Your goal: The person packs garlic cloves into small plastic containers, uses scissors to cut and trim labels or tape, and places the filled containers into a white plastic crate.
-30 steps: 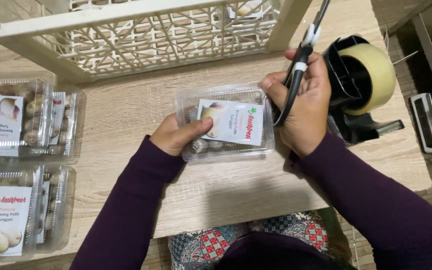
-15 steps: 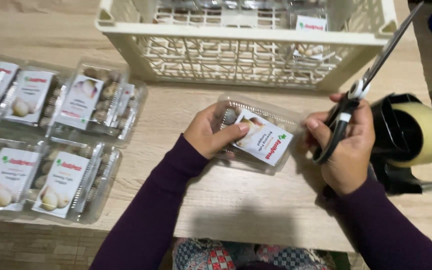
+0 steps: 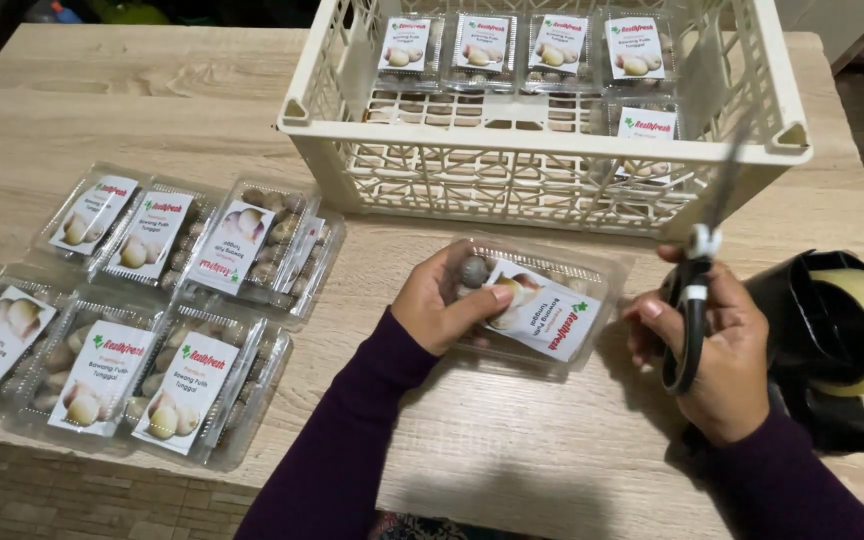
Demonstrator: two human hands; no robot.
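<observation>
The person's left hand (image 3: 444,300) is closed on the near end of a clear plastic clamshell pack (image 3: 537,305), thumb lying over its white label and fingers curled under the edge; the pack rests flat on the wooden table (image 3: 512,450), between the two hands. The right hand (image 3: 717,350) is wrapped around the handles of black scissors (image 3: 692,300), whose blades point up and away from the hand (they look blurred, so I cannot tell if the blades are apart or together). This hand does not touch the pack; it is just beside its right end.

To the right of the right hand, close to it, stands a black tape dispenser (image 3: 832,340) with a roll of pale tape. Beyond both hands is a cream plastic crate (image 3: 552,170), and several labelled packs (image 3: 522,45) already lie on its bottom, in a row along the far side plus one more nearer.

Well to the left of the left hand, many similar packs (image 3: 152,300) wait on the table in two rows. So I judge the work is only partly done: a few packs are in the crate, one is in hand, and the bigger group is still outside.
</observation>
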